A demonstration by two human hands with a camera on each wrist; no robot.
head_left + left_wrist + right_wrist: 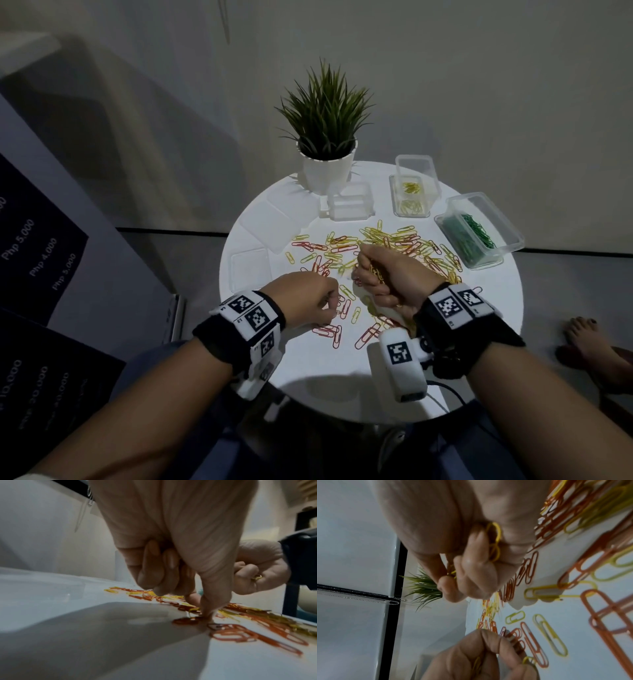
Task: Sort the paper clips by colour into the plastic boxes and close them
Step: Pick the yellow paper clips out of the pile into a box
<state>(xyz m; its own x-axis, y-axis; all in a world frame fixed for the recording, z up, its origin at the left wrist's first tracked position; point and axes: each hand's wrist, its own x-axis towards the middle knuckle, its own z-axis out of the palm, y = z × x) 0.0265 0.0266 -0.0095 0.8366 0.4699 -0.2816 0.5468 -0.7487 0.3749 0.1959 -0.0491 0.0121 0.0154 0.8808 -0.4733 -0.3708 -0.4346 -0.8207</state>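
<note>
Red and yellow paper clips lie scattered over the round white table. My right hand hovers over the pile as a fist that grips a bunch of yellow clips. My left hand is low at the pile's near left edge with its fingers curled. Its thumb and forefinger pinch down among the clips on the table, and a yellow clip shows inside its curled fingers. An open box with a few yellow clips and an open box of green clips stand at the back right.
A clear box that looks empty stands in front of a potted plant at the back. Two clear lids lie on the table's left side. A bare foot rests on the floor at the right.
</note>
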